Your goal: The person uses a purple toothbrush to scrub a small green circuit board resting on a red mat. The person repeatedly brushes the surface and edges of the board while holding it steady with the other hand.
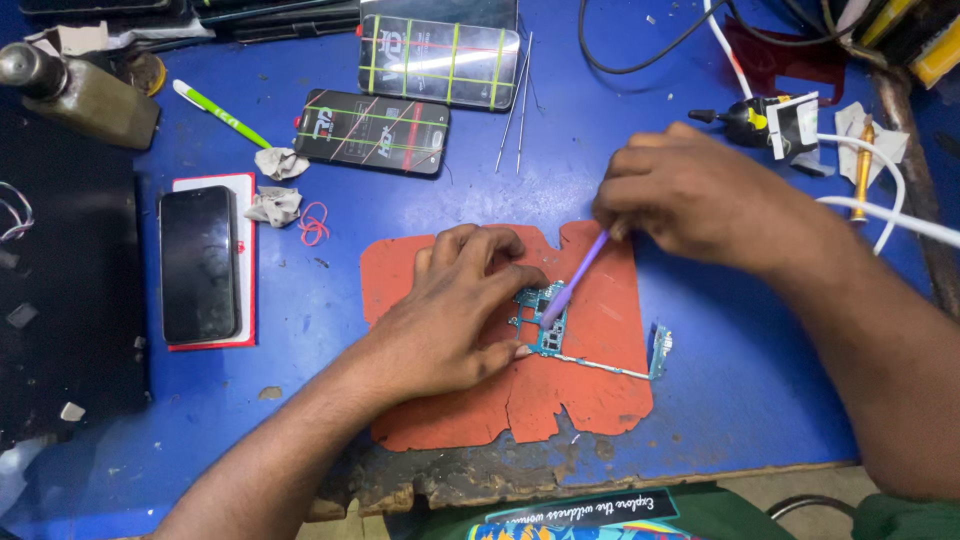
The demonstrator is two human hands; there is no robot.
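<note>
The phone circuit board (541, 322), teal with small metal shields, lies flat on the orange work mat (600, 390) near the front edge of the blue bench (750, 400). A thin white flex lead (600, 366) runs from the board's lower right corner to a small teal sub-board (659, 349) lying half off the mat's right edge.

Step in hand, as judged from the pose: working the board surface with a tool tip while the board is held steady. The next move appears to call for a light, controlled tip, steady downward pressure on the board, and care not to drag the flex lead.

Left hand (455, 315): palm down on the mat, wrist entering from lower left. The fingers are curled and narrow, fingertips pressing the board's left and lower edges. It grips nothing; it pins the board.

Right hand (690, 195): raised above the mat's upper right corner, forearm entering from the right. The fingers are closed in a pen grip on a purple stick tool (572, 282), which slants down to the left with its tip on the board.

Surroundings: two screen protector packs (372, 131) and a pair of metal tweezers (518, 100) lie beyond the mat. A dark smartphone (199, 263) rests on a red-and-white card at left. A green-and-white pen-shaped tool (222, 115), crumpled tissues and a red rubber band (313, 222) are near it. A small black glue bottle (745, 120) and white cable (880, 190) lie at right.
</note>
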